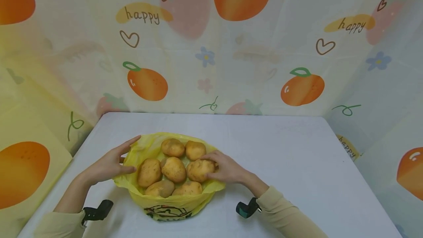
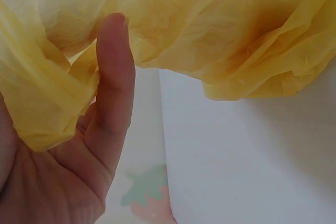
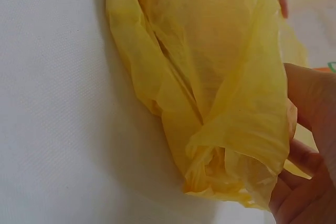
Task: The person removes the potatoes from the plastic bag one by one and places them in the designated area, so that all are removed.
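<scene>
1. Head: potatoes [image 1: 174, 169] sit in the yellow bag [image 1: 178, 205] on the white table [image 1: 297, 164]. Right hand [image 1: 228, 168] pinches the rightmost potato [image 1: 199, 171]; weak grip could let it slip.
2. Left wrist: left hand [image 2: 68, 166] spread wide, bag fold loose between thumb and fingers; rim could slump if tugged.
3. Right wrist: bag hides the fingertips; bunched rim could snag them.

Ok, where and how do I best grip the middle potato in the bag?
Probably from above, across the narrower width of the middle potato: it looks longer than wide, and other potatoes surround it inside the yellow plastic bag, crowding a sideways approach.
</scene>
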